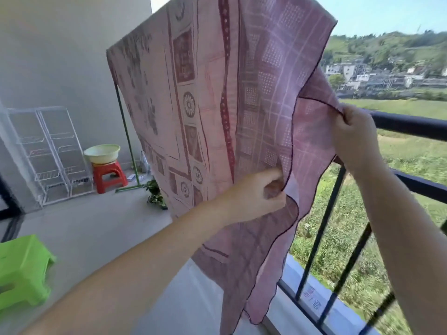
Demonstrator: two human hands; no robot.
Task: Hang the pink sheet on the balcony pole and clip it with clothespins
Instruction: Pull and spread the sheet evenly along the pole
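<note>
Both hands' fingers pinch the draped pink sheet's (205, 97) dark-hemmed edge beside the railing (411, 124)

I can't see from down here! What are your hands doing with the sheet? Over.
Left hand and right hand both pinching the pink sheet edge. Sheet draped over pole. No clothespins visible. Nothing blocking.

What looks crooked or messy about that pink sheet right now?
The pink sheet hangs unevenly: its right side is bunched and folded, with both hands, left hand and right hand, pinching its dark hem. No clothespins are visible.
</note>
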